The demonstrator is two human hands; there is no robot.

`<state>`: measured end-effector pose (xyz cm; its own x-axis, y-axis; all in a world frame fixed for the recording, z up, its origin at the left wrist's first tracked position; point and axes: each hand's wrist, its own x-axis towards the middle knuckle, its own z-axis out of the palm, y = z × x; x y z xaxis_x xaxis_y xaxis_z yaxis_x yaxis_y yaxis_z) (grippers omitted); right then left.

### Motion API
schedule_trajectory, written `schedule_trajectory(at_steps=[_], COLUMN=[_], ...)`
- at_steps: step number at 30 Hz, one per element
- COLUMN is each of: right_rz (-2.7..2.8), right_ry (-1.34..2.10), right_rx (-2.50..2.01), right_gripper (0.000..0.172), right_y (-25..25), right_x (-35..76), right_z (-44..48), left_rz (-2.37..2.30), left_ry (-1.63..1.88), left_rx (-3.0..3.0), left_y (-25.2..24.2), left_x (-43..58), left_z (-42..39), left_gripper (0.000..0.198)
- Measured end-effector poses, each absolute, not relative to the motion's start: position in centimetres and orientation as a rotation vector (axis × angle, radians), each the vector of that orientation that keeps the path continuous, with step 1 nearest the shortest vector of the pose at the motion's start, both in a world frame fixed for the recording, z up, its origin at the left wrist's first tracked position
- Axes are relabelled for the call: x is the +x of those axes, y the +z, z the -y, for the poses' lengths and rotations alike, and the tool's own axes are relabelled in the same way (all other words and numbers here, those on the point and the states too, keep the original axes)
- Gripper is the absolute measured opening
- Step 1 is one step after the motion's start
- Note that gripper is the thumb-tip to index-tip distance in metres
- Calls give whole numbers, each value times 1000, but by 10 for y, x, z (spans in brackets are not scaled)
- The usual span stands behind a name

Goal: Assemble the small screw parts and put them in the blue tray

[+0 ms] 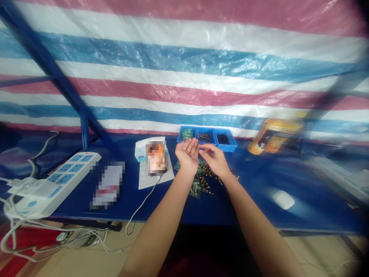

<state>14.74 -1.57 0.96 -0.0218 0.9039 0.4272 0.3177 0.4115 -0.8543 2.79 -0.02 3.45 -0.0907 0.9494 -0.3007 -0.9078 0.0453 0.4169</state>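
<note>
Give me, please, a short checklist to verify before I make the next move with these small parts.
1. Left hand open, palm up: ok.
2. Something held between the right hand's fingertips: cannot tell.
3. Blue three-compartment tray sitting flat beyond the hands: ok.
4. Black parts in the right compartment, dark-and-gold parts in the middle one: ok.
5. Loose brass-coloured parts and green packets away from the edge of the blue table: ok.
</note>
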Motion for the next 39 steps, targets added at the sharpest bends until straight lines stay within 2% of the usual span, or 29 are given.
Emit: schedule_trajectory(at_steps=[3,5,17,24,33,39], right_rz=[1879,1985,1950,1945,1672,1565], right_ry=[395,336,325,309,419,527], right_rx=[-1088,-1097,-1173,-1113,-1131,-1126], right_gripper=[22,23,17,21,20,24], right_y=[9,7,2,8,4,2], right_x=[144,144,146,142,145,149], right_z=[21,21,19,20,15,11], left_rz=[-618,-630,-552,-489,-534,-679], left_ry=[1498,1471,1395,1401,1393,1394], left_rx=[141,158,248,297,373,506], left_y=[33,31,31,33,31,25], left_x=[33,36,37,37,38,43], left_z=[1,2,3,5,3,2], left_gripper=[29,29,32,34,35,27])
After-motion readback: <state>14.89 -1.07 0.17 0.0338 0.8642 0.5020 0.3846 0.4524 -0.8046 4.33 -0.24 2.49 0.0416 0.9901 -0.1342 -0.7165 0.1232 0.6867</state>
